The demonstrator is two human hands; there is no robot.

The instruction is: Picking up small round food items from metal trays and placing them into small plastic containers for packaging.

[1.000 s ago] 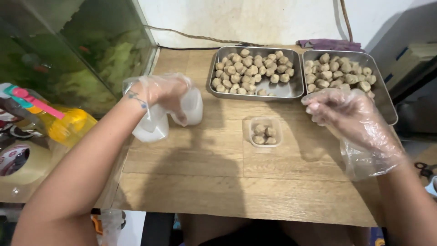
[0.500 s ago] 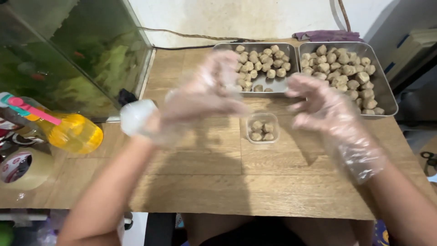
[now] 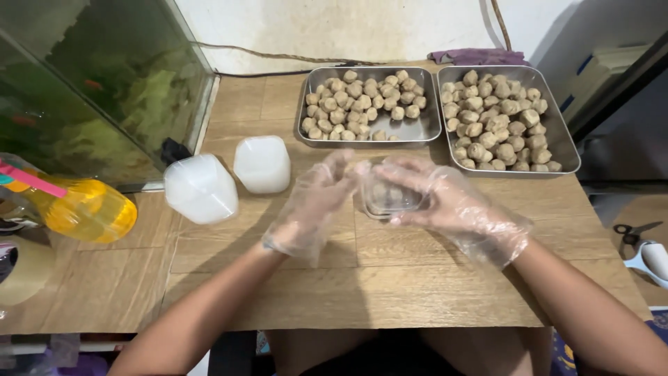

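A small clear plastic container [image 3: 390, 198] with a few brown meatballs inside sits on the wooden table [image 3: 390, 285]. Both my hands wear thin clear plastic gloves. My left hand [image 3: 313, 202] touches the container's left edge with its fingers stretched toward it. My right hand [image 3: 445, 202] lies over the container's right side and top, and seems to press a clear lid onto it. Just behind stand two steel trays: the left tray [image 3: 426, 132] is partly filled with meatballs [image 3: 355, 104], and the right tray [image 3: 569, 159] is nearly full of them.
Two white stacks of plastic containers [image 3: 200, 188] [image 3: 262, 163] lie left of my hands. A glass aquarium [image 3: 90, 83] stands at the far left, with a yellow spray bottle [image 3: 83, 209] and a tape roll [image 3: 21, 268] before it. Scissors [image 3: 630, 233] lie off the table's right edge.
My left hand let go of the white container stacks and swept right to the small container. My right hand came down from near the right tray onto the container.
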